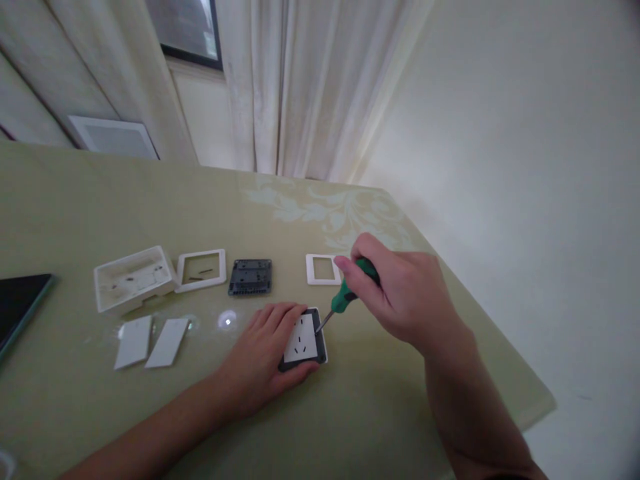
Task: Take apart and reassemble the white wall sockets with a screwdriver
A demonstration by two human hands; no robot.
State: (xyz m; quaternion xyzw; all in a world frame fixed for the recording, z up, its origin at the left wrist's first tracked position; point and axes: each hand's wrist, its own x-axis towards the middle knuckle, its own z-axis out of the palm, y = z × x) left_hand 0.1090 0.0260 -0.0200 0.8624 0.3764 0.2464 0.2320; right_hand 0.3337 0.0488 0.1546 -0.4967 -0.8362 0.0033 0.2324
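A wall socket (301, 339) with a white slotted face and a dark grey surround lies on the table. My left hand (270, 347) grips it from the left, fingers over its far edge and thumb along the near one, covering its left part. My right hand (400, 287) is closed round the green handle of a screwdriver (345, 296). The screwdriver slants down to the left, and its tip meets the dark surround at the right side of the socket face. Behind the socket lies a white square frame (311, 270), partly hidden by my right hand.
Left of the hands are a dark grey backing plate (251, 277), a white frame (223, 267) with two screws (205, 271) inside it, a white box (131, 277) and two white rocker plates (134, 342) (167, 343). A dark flat device (23, 300) sits at the left edge. The wall borders the table at right.
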